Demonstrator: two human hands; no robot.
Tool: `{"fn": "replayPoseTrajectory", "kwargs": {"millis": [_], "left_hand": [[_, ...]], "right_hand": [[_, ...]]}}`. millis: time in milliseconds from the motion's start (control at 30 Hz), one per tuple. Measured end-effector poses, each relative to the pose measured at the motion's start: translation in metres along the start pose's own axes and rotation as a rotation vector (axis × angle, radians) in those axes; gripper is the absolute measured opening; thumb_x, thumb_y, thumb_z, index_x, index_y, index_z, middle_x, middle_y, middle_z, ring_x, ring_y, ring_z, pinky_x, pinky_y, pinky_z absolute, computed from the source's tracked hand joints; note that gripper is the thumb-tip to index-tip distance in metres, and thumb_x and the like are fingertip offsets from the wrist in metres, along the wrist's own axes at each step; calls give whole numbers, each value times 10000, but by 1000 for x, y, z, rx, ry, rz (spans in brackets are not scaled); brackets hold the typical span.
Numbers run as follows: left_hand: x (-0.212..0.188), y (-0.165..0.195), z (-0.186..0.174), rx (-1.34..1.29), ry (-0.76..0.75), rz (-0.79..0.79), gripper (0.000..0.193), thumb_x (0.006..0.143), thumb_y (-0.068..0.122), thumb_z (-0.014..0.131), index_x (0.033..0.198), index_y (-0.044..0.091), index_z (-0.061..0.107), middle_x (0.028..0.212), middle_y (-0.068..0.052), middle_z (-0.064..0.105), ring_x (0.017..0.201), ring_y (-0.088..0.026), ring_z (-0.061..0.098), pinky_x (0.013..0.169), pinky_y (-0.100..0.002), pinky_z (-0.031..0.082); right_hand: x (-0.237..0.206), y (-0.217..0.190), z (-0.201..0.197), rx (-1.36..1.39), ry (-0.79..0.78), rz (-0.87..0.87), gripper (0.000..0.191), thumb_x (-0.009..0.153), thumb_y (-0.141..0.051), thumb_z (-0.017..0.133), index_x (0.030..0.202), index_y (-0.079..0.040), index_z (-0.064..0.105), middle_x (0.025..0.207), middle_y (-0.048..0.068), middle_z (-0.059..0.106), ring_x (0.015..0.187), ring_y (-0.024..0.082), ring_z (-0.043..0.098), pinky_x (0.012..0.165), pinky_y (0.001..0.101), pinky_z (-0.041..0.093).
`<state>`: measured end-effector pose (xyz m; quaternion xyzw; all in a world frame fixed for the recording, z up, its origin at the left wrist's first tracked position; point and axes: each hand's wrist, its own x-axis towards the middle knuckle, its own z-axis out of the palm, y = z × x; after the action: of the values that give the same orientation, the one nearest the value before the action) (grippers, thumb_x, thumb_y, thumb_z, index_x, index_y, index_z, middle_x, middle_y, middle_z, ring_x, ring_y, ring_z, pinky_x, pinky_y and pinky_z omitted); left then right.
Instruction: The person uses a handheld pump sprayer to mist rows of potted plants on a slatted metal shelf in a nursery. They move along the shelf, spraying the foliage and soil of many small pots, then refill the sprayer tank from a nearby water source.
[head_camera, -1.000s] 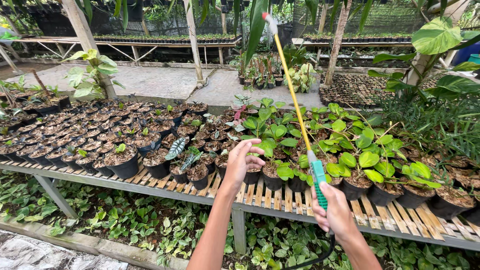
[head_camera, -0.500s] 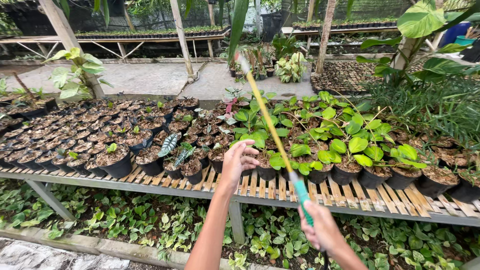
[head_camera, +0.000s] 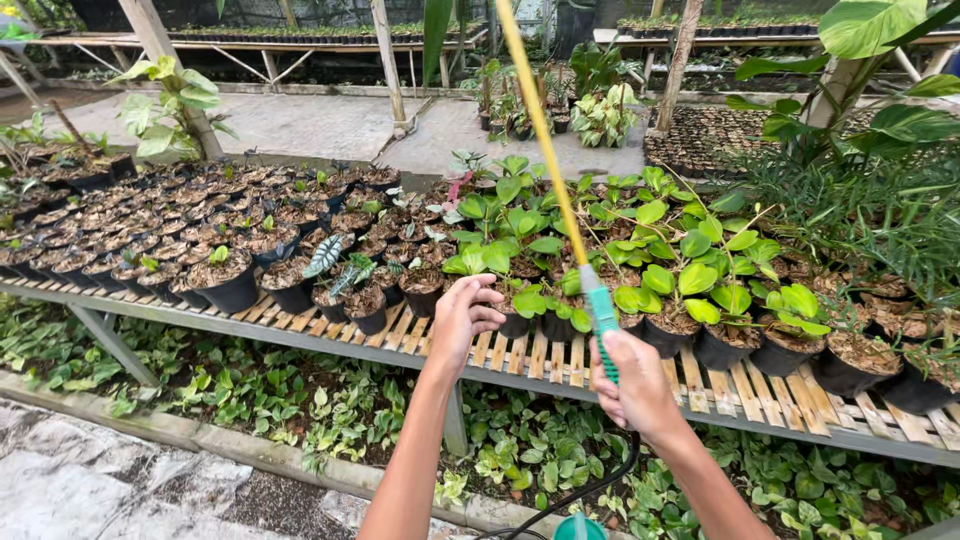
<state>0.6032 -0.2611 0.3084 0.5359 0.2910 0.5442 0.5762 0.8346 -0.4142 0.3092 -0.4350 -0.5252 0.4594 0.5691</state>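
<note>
Long, thin yellow spray wand with a ribbed teal-green plastic grip (head_camera: 603, 318): rigid straight rod, smooth and glossy, slanting up and away from the grip to the top edge of view, above the potted plants. Right hand (head_camera: 634, 387) wraps the lower end of the grip; fingers curled tight and pressed together around it, knuckles up. A thin black rubber hose (head_camera: 590, 487) curves down from under this hand to a round green cap (head_camera: 573, 527) at the bottom edge.

Left hand (head_camera: 463, 318) is raised just beside a small black plastic pot of broad green leaves (head_camera: 516, 312); fingers bent and loosely bunched, tips close to the foliage. Contact with a leaf cannot be told.

Both hands are over the front edge of a slatted bench of pale, weathered wooden laths (head_camera: 560, 362) on a grey metal frame. On the bench: rows of round black pots filled with coarse brown fibrous medium (head_camera: 150, 240) to the left, glossy heart-shaped green leaves (head_camera: 690, 260) to the right. Low leafy ground cover (head_camera: 270, 400) beneath.
</note>
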Motion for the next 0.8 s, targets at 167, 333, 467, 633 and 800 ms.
{"fn": "replayPoseTrajectory", "kwargs": {"millis": [167, 333, 467, 633, 800], "left_hand": [[-12, -7, 26, -12, 31, 14, 369, 1076, 250, 401, 1263, 21, 621, 936, -63, 704, 712, -132, 701, 659, -267, 569], [-17, -9, 40, 33, 81, 19, 373, 1073, 259, 401, 1258, 29, 628, 935, -57, 709, 709, -123, 700, 651, -260, 565], [-26, -19, 42, 9, 120, 30, 355, 1068, 255, 412, 1247, 34, 624, 940, -65, 711, 711, -127, 703, 662, -265, 572], [-30, -26, 27, 4, 142, 19, 329, 1066, 247, 432, 1239, 42, 622, 959, -65, 707, 711, -122, 693, 676, -272, 569], [-27, -15, -13, 27, 145, 62, 337, 1062, 236, 430, 1250, 43, 632, 958, -67, 707, 709, -115, 684, 678, -277, 568]], "right_hand": [[-2, -8, -7, -103, -55, 44, 382, 1016, -410, 518, 912, -42, 542, 547, -27, 429, 351, 52, 376, 285, 236, 302], [9, -10, -17, -113, -5, -125, 309, 981, -362, 576, 996, -54, 585, 546, -24, 482, 344, 59, 427, 295, 234, 347], [12, -2, -8, -144, -18, -160, 295, 967, -335, 627, 977, -41, 613, 561, -10, 561, 358, 73, 499, 311, 239, 402], [25, 12, 26, -206, 54, -136, 300, 962, -320, 654, 935, -22, 634, 535, -6, 567, 363, 81, 510, 327, 245, 399], [62, 5, 43, -70, 140, -305, 295, 987, -325, 616, 947, -33, 603, 531, -23, 533, 359, 66, 481, 309, 250, 401]]}}
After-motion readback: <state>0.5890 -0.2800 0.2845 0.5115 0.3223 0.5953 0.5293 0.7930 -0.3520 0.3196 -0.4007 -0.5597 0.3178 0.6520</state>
